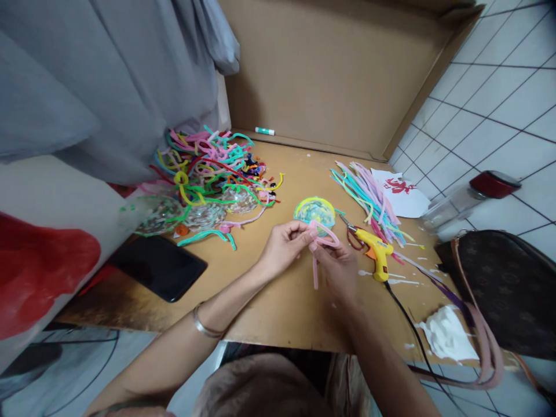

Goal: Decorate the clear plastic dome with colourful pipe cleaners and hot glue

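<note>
Both hands meet over the middle of the table, working on one pink pipe cleaner (330, 236) bent into a loop, with a straight tail hanging down. My left hand (284, 243) pinches it between thumb and fingers near the base of the loop. Close against it, my right hand (341, 269) grips the same pipe cleaner from the right. Just beyond my fingers lies a round disc (315, 209) with a yellow and turquoise rim and a mottled green middle, partly hidden by my hands. A yellow glue gun (377, 252) rests right of my right hand.
A tangled heap of coloured pipe cleaners (208, 156) and clear domed pieces (204, 214) lie left, near a black phone (158, 266). More pipe cleaners (369, 197), a bottle (469, 200), a brown bag (504, 289) and crumpled tissue (449, 333) stand right. Cardboard (321, 75) rises behind.
</note>
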`<state>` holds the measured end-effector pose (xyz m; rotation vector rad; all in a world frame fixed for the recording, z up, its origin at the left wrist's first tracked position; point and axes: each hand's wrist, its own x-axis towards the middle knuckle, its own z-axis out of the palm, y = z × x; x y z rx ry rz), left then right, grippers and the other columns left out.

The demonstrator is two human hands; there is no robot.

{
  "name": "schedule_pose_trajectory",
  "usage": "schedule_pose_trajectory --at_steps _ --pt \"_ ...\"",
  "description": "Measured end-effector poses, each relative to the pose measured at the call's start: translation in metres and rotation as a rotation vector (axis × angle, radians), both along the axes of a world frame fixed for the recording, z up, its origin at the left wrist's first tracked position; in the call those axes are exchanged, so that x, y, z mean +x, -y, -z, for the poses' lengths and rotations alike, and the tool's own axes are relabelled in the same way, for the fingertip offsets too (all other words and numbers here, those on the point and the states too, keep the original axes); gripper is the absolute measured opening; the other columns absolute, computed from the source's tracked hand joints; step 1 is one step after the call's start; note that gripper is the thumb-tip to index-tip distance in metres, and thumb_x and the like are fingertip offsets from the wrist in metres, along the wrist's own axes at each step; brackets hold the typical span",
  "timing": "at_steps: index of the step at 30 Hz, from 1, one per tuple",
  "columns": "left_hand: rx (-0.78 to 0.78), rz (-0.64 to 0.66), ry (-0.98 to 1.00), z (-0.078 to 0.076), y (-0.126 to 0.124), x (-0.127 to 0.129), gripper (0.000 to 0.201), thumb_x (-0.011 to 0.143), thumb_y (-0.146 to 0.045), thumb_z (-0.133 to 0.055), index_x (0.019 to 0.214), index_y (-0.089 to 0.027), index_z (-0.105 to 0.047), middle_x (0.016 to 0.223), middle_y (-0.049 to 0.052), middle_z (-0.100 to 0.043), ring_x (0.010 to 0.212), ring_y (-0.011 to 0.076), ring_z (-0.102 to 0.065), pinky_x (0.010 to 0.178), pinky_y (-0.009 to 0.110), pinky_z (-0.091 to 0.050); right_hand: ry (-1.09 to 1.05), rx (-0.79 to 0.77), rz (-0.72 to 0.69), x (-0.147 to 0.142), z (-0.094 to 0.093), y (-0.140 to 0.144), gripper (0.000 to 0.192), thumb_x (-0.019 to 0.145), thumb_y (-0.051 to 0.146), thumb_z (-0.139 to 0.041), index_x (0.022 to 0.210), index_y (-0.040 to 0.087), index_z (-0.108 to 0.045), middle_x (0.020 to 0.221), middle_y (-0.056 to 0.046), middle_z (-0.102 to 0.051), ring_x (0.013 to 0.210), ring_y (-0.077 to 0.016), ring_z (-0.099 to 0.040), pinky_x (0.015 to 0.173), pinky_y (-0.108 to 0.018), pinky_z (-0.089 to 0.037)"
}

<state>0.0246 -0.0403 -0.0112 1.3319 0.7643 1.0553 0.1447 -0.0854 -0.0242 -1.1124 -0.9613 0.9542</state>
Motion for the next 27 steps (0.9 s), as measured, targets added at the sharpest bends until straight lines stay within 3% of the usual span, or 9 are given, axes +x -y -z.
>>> schedule_pose_trajectory --at_steps 6,10,13,17,20,23,27 --pt "0.068 -0.016 -0.038 0.0 0.002 0.0 0.045 0.079 -0.057 -0.063 0.066 -0.014 -0.056 0.056 -0.005 -0.046 0.053 0.0064 -0.036 0.051 0.02 -0.029 -0.008 -0.064 0.016 -0.003 -0.003 0.001 0.014 0.06 0.031 -0.076 0.067 0.021 -0.069 0.067 0.002 -0.069 0.063 -0.0137 -0.061 0.066 -0.029 -0.051" --pt "-0.026 0.018 0.013 0.003 -0.001 0.0 0.051 0.076 -0.063 -0.062 0.066 -0.015 -0.051 0.055 -0.006 -0.042 0.049 0.0051 -0.031 0.048 0.02 -0.024 0.066 -0.058 -0.005 -0.003 0.0 0.0 0.015 0.061 0.032 -0.075 0.068 0.021 -0.069 0.066 0.001 -0.068 0.062 -0.0142 -0.06 0.062 -0.028 -0.05" --pt "-0.104 0.075 0.07 0.004 -0.003 0.0 0.053 0.073 -0.066 -0.064 0.067 -0.016 -0.049 0.051 -0.008 -0.037 0.044 0.0034 -0.025 0.045 0.02 -0.018 0.186 0.006 0.006 0.001 0.0 0.0 0.013 0.067 0.032 -0.072 0.071 0.02 -0.07 0.069 0.0 -0.066 0.059 -0.0132 -0.057 0.056 -0.026 -0.046" --pt "-0.128 0.13 0.064 0.0 -0.002 -0.001 0.055 0.071 -0.068 -0.065 0.068 -0.015 -0.052 0.049 -0.009 -0.035 0.041 0.0026 -0.023 0.043 0.021 -0.015 0.455 0.11 0.142 0.009 -0.003 0.001 0.009 0.072 0.029 -0.07 0.072 0.021 -0.072 0.068 0.001 -0.062 0.058 -0.012 -0.053 0.053 -0.025 -0.041" --pt "-0.154 0.164 0.029 -0.004 -0.001 -0.002 0.056 0.069 -0.069 -0.066 0.074 -0.014 -0.057 0.05 -0.01 -0.031 0.042 0.0028 -0.021 0.044 0.021 -0.014 0.54 0.111 0.199 0.013 -0.004 0.002 0.009 0.075 0.027 -0.068 0.071 0.021 -0.073 0.064 0.002 -0.062 0.056 -0.0125 -0.052 0.053 -0.026 -0.041" --pt "-0.141 0.17 -0.015 -0.007 0.0 -0.003 0.056 0.07 -0.069 -0.066 0.075 -0.014 -0.058 0.051 -0.01 -0.031 0.042 0.0031 -0.021 0.044 0.022 -0.014 0.49 0.103 0.212 0.013 -0.004 0.003 0.011 0.075 0.026 -0.066 0.078 0.023 -0.075 0.071 0.0 -0.07 0.064 -0.0151 -0.059 0.061 -0.028 -0.047" --pt "-0.059 0.168 -0.076 -0.008 0.0 -0.005 0.051 0.075 -0.065 -0.063 0.073 -0.014 -0.06 0.05 -0.008 -0.037 0.045 0.0047 -0.027 0.047 0.021 -0.019 0.24 0.07 0.147 0.015 -0.005 0.002 0.015 0.073 0.027 -0.069 0.086 0.024 -0.076 0.082 -0.001 -0.076 0.076 -0.0189 -0.068 0.073 -0.033 -0.054"
